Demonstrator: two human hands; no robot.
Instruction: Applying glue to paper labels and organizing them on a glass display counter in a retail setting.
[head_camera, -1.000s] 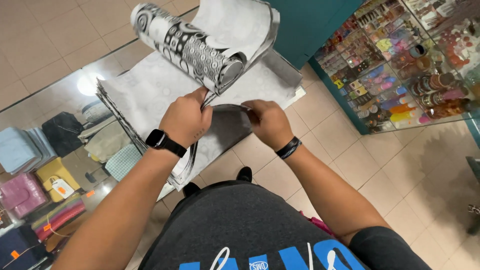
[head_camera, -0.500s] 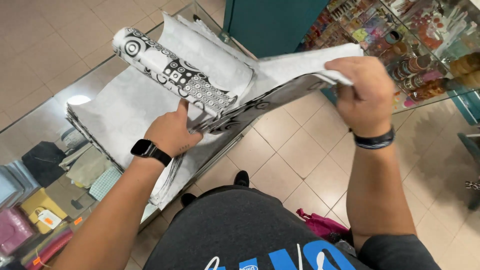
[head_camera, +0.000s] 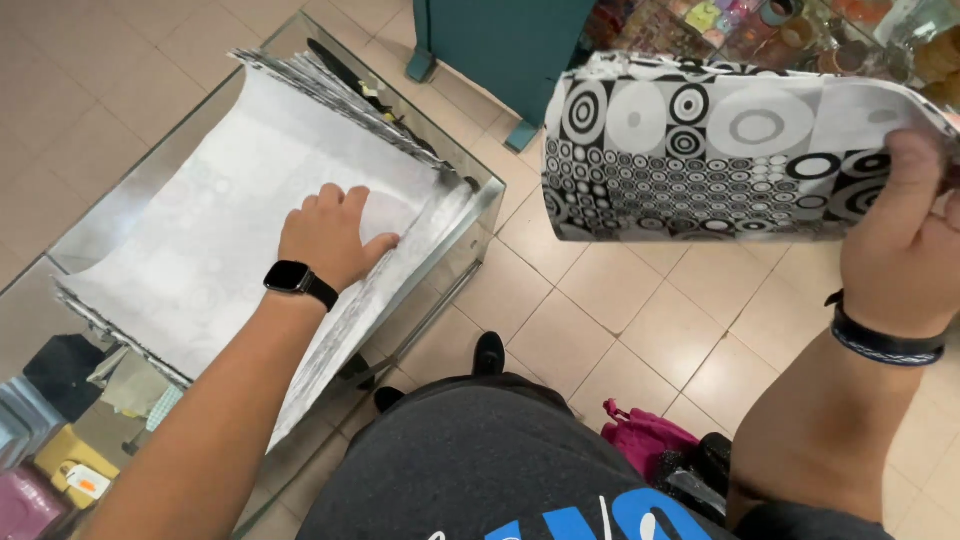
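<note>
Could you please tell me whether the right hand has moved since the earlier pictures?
Yes. The right hand has swung right, off the glass counter, carrying the patterned sheet over the tiled floor.

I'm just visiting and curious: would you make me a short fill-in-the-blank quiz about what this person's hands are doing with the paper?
1. The left hand lies flat on the ____ side of the paper stack.
2. The right hand holds up a black-and-white sheet printed with ____.
3. The stack lies on a ____ counter.
4. On the left wrist is a black ____.

Missing words: white; circles; glass; watch
</note>
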